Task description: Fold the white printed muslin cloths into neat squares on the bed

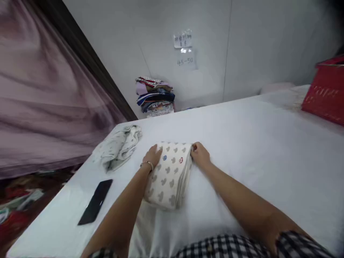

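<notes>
A folded white cloth [168, 175] printed with grey mushroom-like shapes lies in a thick, layered bundle in front of me. Small blue and red motifs show near its far edge. My left hand [152, 156], with a bracelet at the wrist, grips the far left edge, thumb on top. At the far right corner, the fingers of my right hand [200, 154] are closed in a pinch on the cloth. Part of the fingers of both hands is hidden by the cloth or the hands themselves.
On the white table [242, 143], a black phone [96, 202] lies at left, with a loosely folded patterned cloth [120, 145] beyond it. A stack of folded textiles [156, 96] stands by the wall. A red crate [326, 91] is at far right; a pink curtain [48, 89] hangs at left.
</notes>
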Available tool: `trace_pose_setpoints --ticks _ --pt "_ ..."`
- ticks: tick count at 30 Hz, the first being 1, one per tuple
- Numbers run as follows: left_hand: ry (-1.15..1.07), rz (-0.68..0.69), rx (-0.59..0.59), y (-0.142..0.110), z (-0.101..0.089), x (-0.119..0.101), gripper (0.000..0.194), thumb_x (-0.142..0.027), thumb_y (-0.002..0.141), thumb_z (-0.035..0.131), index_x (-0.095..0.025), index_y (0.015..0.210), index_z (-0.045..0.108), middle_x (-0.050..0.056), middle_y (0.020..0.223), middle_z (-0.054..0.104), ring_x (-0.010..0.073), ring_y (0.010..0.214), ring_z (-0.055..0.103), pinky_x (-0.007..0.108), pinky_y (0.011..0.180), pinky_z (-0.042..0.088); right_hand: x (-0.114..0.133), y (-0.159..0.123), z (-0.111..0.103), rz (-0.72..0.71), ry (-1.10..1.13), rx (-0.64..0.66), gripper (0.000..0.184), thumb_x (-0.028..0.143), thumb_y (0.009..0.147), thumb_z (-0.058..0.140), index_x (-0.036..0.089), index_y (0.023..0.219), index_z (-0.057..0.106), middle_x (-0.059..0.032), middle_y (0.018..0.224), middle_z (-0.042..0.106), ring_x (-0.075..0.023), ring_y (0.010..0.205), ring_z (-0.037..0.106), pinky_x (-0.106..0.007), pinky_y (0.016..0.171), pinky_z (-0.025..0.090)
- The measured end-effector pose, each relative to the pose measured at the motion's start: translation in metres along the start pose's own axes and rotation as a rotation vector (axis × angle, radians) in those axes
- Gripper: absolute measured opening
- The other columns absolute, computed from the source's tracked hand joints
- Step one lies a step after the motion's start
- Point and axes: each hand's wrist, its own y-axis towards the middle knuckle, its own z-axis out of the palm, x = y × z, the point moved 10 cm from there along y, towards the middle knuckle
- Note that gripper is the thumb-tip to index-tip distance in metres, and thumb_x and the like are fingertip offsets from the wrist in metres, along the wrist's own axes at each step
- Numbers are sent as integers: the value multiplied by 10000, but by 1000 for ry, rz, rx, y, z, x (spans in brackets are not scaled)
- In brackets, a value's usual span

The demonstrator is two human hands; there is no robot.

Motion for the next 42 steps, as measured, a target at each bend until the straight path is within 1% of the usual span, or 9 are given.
trace_pose_setpoints --ticks 5,13,15,18,21,23,27,31,42 --pt "19 -9 -5 -7 -2 -4 641 -542 854 252 -178 1379 292 80 1437 314 256 1277 346 375 1012 323 11 3 -2 -56 -72 -12 205 293 792 490 203 976 481 -41 990 551 -159 848 491 -248 619 301" --pt "50 -35 -30 -16 -20 -15 611 -524 848 288 -183 1352 336 97 1442 298 274 1300 296 453 1031 275 2 10 8 -38 -126 63 125 213 818 407 218 852 528 -11 879 594 -153 769 499 -254 590 274" --pt "66 5 -90 -30 -31 -37 591 -533 841 318 -193 1320 381 94 1435 311 265 1311 269 466 1051 225 1 11 9 -52 -117 72 142 210 818 405 221 859 540 -11 899 599 -158 799 507 -252 603 287" --pt "64 244 -177 -69 -40 -102 587 -571 810 384 -209 1269 436 79 1356 433 236 1257 349 400 1045 245 3 11 10 -78 -112 90 171 210 817 413 227 905 559 -16 956 605 -166 854 516 -252 637 314" --pt "73 457 -134 -107 -27 -159 695 -594 718 518 -212 1287 402 83 1330 449 258 1201 395 403 985 312 6 11 9 -107 -114 106 204 201 820 417 227 947 574 -23 1006 606 -169 894 521 -254 679 337" --pt "108 473 -89 -114 -18 -173 691 -509 700 575 -211 1294 389 92 1324 444 273 1171 413 416 932 352 9 10 8 -126 -115 121 223 191 823 414 225 967 581 -27 1022 606 -170 912 523 -255 701 348" --pt "81 343 17 -93 -14 -154 458 -296 730 525 -205 1179 510 78 1218 533 224 1075 492 323 849 398 10 10 7 -147 -116 151 243 192 831 416 224 995 593 -28 1030 611 -174 945 524 -257 718 362" --pt "38 266 98 -74 -18 -134 243 -286 758 455 -209 911 627 49 983 644 187 880 572 279 727 410 9 12 9 -176 -91 147 242 194 831 430 234 996 601 -21 1034 616 -171 955 522 -256 729 365" --pt "-17 238 90 -66 -14 -125 223 -286 745 429 -201 749 635 31 794 660 168 750 573 252 621 369 10 3 -24 -91 169 29 111 146 659 504 192 728 577 19 702 578 -113 643 478 -220 583 323"
